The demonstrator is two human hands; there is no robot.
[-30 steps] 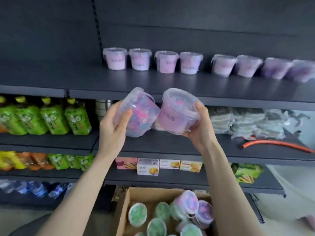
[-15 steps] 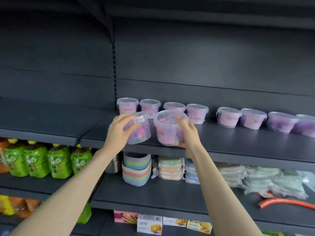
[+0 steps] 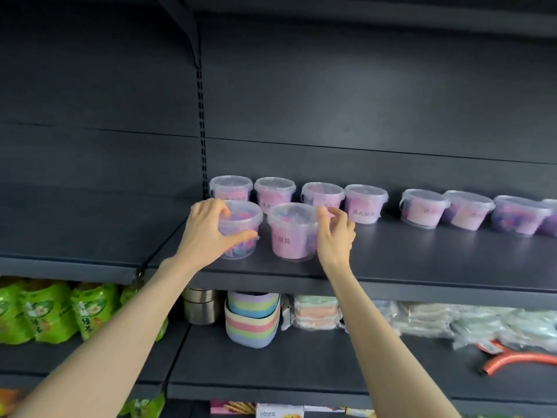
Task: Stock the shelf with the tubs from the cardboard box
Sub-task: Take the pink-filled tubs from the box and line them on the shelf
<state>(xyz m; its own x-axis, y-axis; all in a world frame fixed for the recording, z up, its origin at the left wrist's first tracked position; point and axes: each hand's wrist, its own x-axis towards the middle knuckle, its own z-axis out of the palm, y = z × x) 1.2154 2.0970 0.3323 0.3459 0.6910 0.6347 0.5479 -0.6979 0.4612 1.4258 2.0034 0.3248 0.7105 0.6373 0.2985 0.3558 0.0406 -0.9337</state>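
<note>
Fingers (image 3: pixel 217 206) of our left hand (image 3: pixel 208 236) curl over the lid's near-left rim of the left front tub (image 3: pixel 244 217), thumb laid across its front wall, so we grip it where it stands on the shelf (image 3: pixel 422 260) at mid-frame. Our right hand (image 3: pixel 334 236) sits just right of the right front tub (image 3: pixel 292 233), fingers loosely curved and spread, one fingertip touching the lid's edge and nothing held.

Both tubs are clear plastic with clear lids. The left shows mixed pink and blue pieces, and the right wears a pink label with printed characters.

Behind them a back row of tubs (image 3: pixel 366 203) runs rightward along the shelf. In the lower left we see green pouches (image 3: pixel 45 312), and below centre a stack of striped bowls (image 3: pixel 251 321).
</note>
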